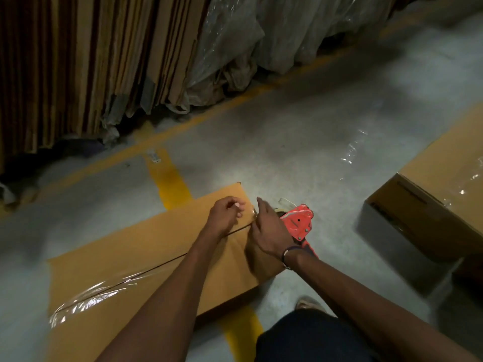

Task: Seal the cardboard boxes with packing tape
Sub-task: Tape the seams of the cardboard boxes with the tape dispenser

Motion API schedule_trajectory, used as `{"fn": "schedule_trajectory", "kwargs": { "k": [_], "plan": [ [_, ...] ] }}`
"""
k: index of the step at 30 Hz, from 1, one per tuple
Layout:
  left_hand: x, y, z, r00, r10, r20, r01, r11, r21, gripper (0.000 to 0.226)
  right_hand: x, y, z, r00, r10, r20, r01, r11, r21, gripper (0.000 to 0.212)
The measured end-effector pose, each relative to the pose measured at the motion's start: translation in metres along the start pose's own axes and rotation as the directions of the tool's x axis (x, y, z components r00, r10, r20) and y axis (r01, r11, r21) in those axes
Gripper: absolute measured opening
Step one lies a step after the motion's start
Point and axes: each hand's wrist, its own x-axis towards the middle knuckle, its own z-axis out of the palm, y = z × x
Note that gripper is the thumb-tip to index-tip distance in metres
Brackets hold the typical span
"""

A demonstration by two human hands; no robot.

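Note:
A flat brown cardboard box (136, 259) lies on the floor with its centre seam running from lower left to upper right. Clear packing tape (88, 296) shines over the seam at the box's near left end. My left hand (226, 214) hovers over the far right end of the seam with its fingers curled, seemingly pinching the tape's end. My right hand (269, 231) is beside it and holds the red tape dispenser (299, 222), whose handle is hidden under my wrist. The dispenser sits just past the box's right edge.
A second cardboard box (428, 205) with tape on top stands at the right. Stacked flat cardboard sheets (86, 66) and plastic-wrapped bundles (256, 40) line the back. Yellow lines (170, 178) cross the grey concrete floor. My foot (308, 304) is near the box's front edge.

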Motion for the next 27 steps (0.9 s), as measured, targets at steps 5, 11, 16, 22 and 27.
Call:
{"fn": "schedule_trajectory", "kwargs": {
  "k": [5, 11, 16, 22, 27],
  "plan": [
    [-0.057, -0.061, -0.015, 0.900, 0.419, -0.122, -0.283, 0.772, 0.569, 0.041, -0.022, -0.028, 0.024, 0.940, -0.340, -0.008, 0.338, 0.936, -0.102, 0.058],
    [-0.094, -0.117, -0.029, 0.945, 0.299, 0.135, -0.273, 0.491, 0.827, 0.069, -0.033, -0.010, 0.059, 0.904, -0.387, 0.184, 0.428, 0.833, -0.350, 0.071],
    [-0.107, -0.131, -0.061, 0.942, 0.295, 0.159, -0.277, 0.418, 0.865, 0.081, -0.032, -0.009, 0.056, 0.898, -0.391, 0.201, 0.440, 0.807, -0.394, 0.073],
    [-0.147, -0.181, -0.137, 0.964, 0.256, 0.070, -0.170, 0.393, 0.904, 0.083, -0.033, -0.008, 0.051, 0.899, -0.368, 0.240, 0.437, 0.797, -0.417, 0.072],
    [-0.163, -0.191, -0.157, 0.970, 0.242, 0.024, -0.112, 0.357, 0.927, 0.084, -0.034, -0.016, 0.050, 0.909, -0.338, 0.243, 0.412, 0.814, -0.410, 0.073]
  ]
}}
